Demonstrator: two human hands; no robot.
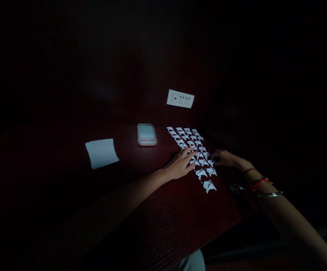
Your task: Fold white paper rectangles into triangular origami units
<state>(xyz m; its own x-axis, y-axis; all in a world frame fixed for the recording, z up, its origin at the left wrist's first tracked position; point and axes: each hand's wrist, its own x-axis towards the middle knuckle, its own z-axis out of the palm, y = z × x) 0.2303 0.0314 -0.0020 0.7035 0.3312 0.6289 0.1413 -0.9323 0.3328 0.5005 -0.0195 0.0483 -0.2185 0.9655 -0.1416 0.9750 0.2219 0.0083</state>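
Observation:
Small folded white paper figures (203, 162), like origami, lie in close rows on the dark red tabletop. My left hand (180, 164) reaches over the left side of the rows, its fingers spread and touching some of the figures, partly hiding them. A ring shows on one finger. At the right edge of the rows, my right hand (224, 158) has its fingers bent, thumb and fingertips closed at an outer paper figure (211, 162). One larger-looking figure (209, 185) sits at the near end of the rows.
A stack of white paper sheets (102, 153) lies to the left. Behind my left hand is a phone-like rectangular object (147, 134) with a blurred surface. A white socket panel (180, 98) is on the dark wall behind. The table's edge (222, 232) runs near my body.

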